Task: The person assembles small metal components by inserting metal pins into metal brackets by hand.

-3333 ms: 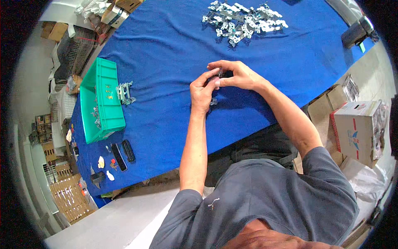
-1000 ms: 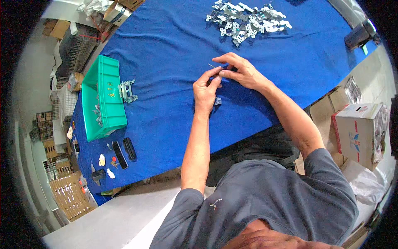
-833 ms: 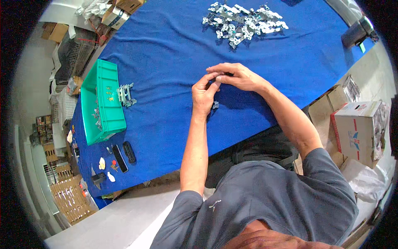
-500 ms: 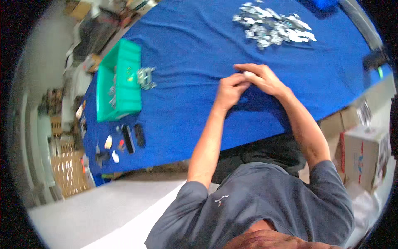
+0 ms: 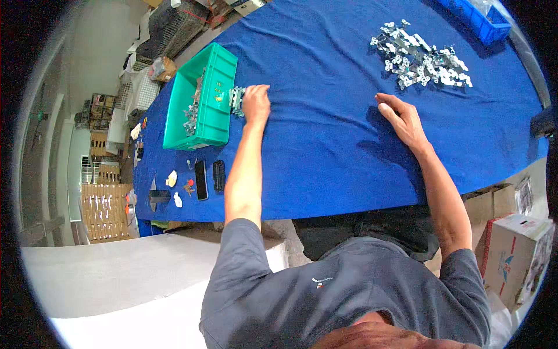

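Observation:
My left hand [image 5: 256, 107] is at a small group of silvery metal parts [image 5: 236, 100] on the blue cloth, beside the right wall of a green plastic bin [image 5: 216, 119]. Its fingers are curled in and partly hidden, so what they hold does not show. Well to the right, my right hand [image 5: 407, 123] hovers over the cloth with thumb and forefinger stretched out and apart, nothing visible between them. Beyond it lies a loose heap of white and silvery metal parts [image 5: 421, 58]. More metal parts [image 5: 192, 116] sit inside the green bin.
Near the left front edge of the blue cloth [image 5: 325, 168] lie a black phone [image 5: 201, 180], a black oblong case [image 5: 218, 175] and small white pieces [image 5: 178, 199]. A blue bin [image 5: 491, 26] stands at the far right. A white carton [image 5: 514, 250] is off the table's right side.
My hands have parted from where they met over the cloth. The left moved left to the parts by the green bin; the right moved slightly right. The view has shifted too.

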Demonstrator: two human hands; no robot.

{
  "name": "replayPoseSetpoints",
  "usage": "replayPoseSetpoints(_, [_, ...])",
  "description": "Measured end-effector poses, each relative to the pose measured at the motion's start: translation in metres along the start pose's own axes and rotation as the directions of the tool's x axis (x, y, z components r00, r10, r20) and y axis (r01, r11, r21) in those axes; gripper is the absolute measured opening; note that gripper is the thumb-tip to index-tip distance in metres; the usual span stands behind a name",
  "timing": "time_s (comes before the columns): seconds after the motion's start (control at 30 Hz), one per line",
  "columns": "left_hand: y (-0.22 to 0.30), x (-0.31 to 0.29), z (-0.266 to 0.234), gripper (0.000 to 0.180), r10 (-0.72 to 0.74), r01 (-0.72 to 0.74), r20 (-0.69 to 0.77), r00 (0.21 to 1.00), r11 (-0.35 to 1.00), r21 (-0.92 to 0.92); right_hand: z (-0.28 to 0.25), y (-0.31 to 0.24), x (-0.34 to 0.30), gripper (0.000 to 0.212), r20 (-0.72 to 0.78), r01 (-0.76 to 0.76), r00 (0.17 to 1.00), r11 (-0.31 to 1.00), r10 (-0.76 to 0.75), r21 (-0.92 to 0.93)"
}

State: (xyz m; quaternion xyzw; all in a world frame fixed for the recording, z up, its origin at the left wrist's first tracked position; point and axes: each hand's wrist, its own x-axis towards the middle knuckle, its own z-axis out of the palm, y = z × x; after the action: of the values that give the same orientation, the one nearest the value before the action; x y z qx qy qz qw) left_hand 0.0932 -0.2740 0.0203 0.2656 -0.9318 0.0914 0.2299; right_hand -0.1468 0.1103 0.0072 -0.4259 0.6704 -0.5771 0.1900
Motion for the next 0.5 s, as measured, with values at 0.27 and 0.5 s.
replayPoseSetpoints(0.27, [-0.058, -0.023, 0.009, 0.043, -0.072, 0.029, 0.125, 0.990, 0.949, 0.315, 0.000, -0.002, 0.001, 0.048, -0.006, 0.026, 1.000, 1.000, -0.026, -0.001])
replayPoseSetpoints(0.5, [-0.071, -0.029, 0.005, 0.051, -0.152, 0.105, 0.169, 0.974, 0.960, 0.258, -0.003, -0.002, 0.000, 0.050, -0.006, 0.037, 0.999, 0.999, -0.037, 0.016])
